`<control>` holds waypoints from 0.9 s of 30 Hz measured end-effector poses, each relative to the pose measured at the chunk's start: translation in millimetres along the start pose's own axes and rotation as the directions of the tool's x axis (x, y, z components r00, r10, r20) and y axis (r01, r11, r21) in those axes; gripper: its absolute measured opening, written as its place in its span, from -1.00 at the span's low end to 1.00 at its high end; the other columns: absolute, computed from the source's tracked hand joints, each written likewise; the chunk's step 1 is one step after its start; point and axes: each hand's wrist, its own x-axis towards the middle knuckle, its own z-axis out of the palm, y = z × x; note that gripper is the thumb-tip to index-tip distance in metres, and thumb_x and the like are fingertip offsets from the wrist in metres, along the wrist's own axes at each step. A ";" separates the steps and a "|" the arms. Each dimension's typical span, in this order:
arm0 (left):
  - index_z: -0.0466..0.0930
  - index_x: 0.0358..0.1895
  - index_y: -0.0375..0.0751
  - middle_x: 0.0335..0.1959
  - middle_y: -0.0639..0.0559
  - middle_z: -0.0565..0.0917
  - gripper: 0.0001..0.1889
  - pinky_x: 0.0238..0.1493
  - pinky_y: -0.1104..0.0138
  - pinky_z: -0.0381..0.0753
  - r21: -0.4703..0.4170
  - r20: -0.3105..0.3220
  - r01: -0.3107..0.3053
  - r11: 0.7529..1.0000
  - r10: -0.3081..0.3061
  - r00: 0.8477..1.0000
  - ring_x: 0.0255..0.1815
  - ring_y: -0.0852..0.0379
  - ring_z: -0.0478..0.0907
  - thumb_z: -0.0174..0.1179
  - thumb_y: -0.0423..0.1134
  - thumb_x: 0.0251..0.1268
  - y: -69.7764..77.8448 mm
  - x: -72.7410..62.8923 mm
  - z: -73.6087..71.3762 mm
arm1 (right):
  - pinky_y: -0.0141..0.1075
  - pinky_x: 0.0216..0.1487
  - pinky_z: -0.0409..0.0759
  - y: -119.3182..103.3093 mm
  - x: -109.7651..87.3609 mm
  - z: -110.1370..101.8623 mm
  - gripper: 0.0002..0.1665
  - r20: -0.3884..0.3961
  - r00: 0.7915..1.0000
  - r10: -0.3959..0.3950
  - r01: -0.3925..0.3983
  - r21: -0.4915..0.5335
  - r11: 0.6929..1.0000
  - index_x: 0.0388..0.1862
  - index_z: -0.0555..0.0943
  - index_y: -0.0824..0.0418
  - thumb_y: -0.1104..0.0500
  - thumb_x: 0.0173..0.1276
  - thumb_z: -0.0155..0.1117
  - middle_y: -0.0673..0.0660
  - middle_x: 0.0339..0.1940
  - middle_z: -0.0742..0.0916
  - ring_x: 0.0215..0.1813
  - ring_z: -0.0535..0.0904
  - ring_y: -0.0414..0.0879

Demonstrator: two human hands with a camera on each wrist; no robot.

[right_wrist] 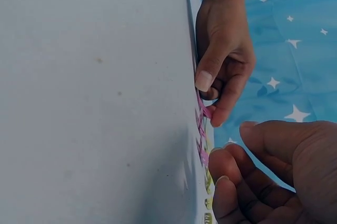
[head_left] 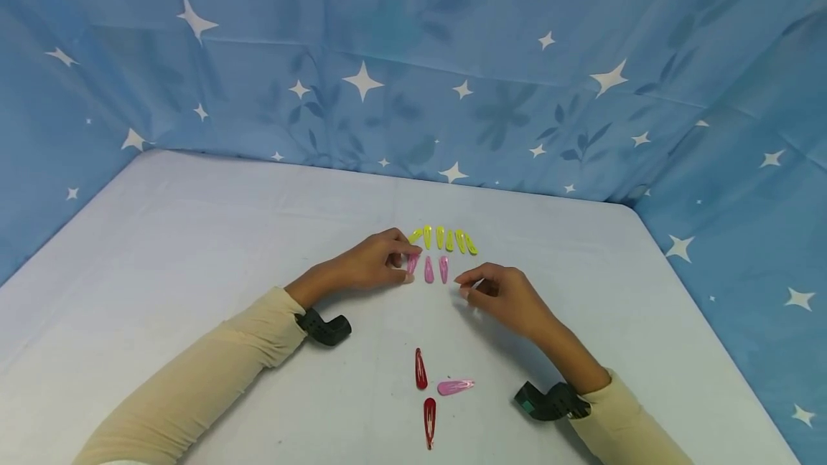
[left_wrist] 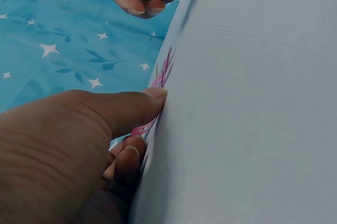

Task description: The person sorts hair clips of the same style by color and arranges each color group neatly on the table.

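Observation:
My left hand [head_left: 375,262] pinches a pink snap hair clip [head_left: 413,262] at its two ends, thumb below and forefinger above, down on the white table. In the left wrist view this clip [left_wrist: 141,130] shows between the thumb and the curled fingers. Beside it, to the right, lie a second pink clip [head_left: 429,270] and a third pink clip [head_left: 444,270], both upright in a row. Just right of that row my right hand [head_left: 513,300] hovers over the table, fingers loosely bent, nothing between them.
Behind the pink row, several yellow hair clips [head_left: 441,237] form another row. Nearer me lie a red clip [head_left: 421,370], another red clip [head_left: 430,422] and a pink clip [head_left: 456,387] on its side. A blue star-patterned curtain [head_left: 388,113] hangs behind the table [head_left: 258,214].

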 end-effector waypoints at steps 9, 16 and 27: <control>0.53 0.29 -0.27 -0.03 -0.07 0.51 -0.48 -0.10 0.37 0.53 0.005 0.002 -0.014 1.000 0.014 1.000 -0.17 0.16 0.46 0.35 -0.25 0.26 -2.5 1.0 0.6 | -0.40 -0.34 0.58 -5.6 -12.8 2.1 -0.78 0.048 0.999 0.000 0.000 0.015 1.000 -0.06 0.73 0.13 0.27 0.32 0.34 0.00 -0.28 0.75 -0.40 0.61 -0.21; 0.53 0.29 -0.26 -0.03 -0.06 0.51 -0.47 -0.10 0.38 0.53 0.002 -0.001 -0.015 1.000 0.015 1.000 -0.16 0.17 0.46 0.35 -0.25 0.25 -3.7 2.2 1.0 | -0.40 -0.22 0.62 -10.8 -21.3 0.4 -0.77 0.088 0.994 -0.066 0.067 -0.001 0.998 -0.05 0.73 0.14 0.26 0.32 0.36 -0.05 -0.25 0.74 -0.29 0.60 -0.25; 0.54 0.28 -0.28 -0.04 -0.07 0.51 -0.47 -0.12 0.39 0.52 -0.002 -0.004 -0.010 1.000 0.010 1.000 -0.18 0.17 0.46 0.36 -0.26 0.24 -1.9 1.2 -0.1 | -0.40 -0.18 0.63 -14.5 -31.1 3.0 -0.77 0.170 0.979 -0.110 0.100 0.067 0.993 -0.05 0.73 0.12 0.23 0.32 0.37 -0.05 -0.24 0.74 -0.26 0.59 -0.26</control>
